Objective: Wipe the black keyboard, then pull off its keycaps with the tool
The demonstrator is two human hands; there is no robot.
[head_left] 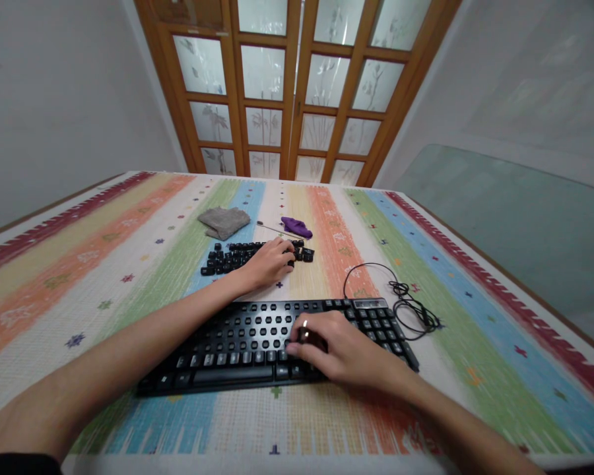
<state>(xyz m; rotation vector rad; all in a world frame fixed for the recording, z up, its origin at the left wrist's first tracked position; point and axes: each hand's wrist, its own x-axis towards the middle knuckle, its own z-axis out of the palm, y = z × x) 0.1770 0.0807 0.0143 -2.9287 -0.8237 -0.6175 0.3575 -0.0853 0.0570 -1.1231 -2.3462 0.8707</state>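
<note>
A black keyboard point(237, 375) lies across the near part of the table, many of its key posts bare. Caps are on its lower letter row, bottom row and number pad. My right hand point(339, 346), with a ring on one finger, rests on it; thumb and forefinger pinch at a keycap at the end of the lower letter row, mostly hidden. Beyond the keyboard, loose black keycaps point(222, 262) lie in rough rows. My left hand point(270, 264) reaches over their right part, fingers curled down among them. Whatever is under those fingertips is hidden.
Behind the keycaps lie a grey cloth point(225, 222), a thin rod point(277, 229) with a dark tip and a purple cloth point(297, 227). The coiled black cable point(416, 310) sits right of the keyboard. A striped tablecloth point(475, 369) covers the table.
</note>
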